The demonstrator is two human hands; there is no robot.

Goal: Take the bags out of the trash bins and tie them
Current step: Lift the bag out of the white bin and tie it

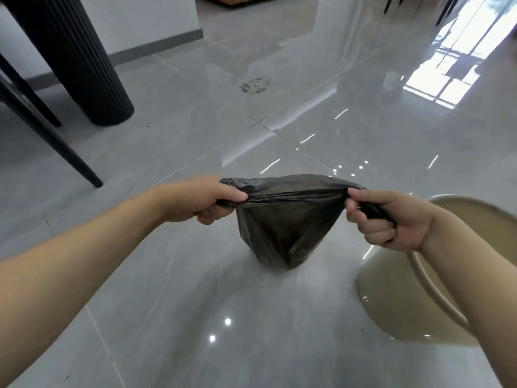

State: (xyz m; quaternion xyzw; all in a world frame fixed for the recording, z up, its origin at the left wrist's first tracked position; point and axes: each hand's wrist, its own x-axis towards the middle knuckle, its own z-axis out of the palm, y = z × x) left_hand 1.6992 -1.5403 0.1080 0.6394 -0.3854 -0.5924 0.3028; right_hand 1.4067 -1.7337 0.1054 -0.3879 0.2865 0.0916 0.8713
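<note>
Both hands, left (205, 198) and right (387, 219), clench fingers around the black bag's (285, 228) stretched mouth.

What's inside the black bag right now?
Cannot be seen: the black bag is opaque, its mouth stretched flat between the left hand and right hand. Only a bulge at its bottom shows.

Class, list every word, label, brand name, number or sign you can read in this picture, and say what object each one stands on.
None: no readable text appears anywhere in this view.
Black trash bag, held by the left hand and right hand: plain, no print.
Cream trash bin: no label visible.
Glossy tile floor and dark ribbed table leg: no marks or signs.
</note>
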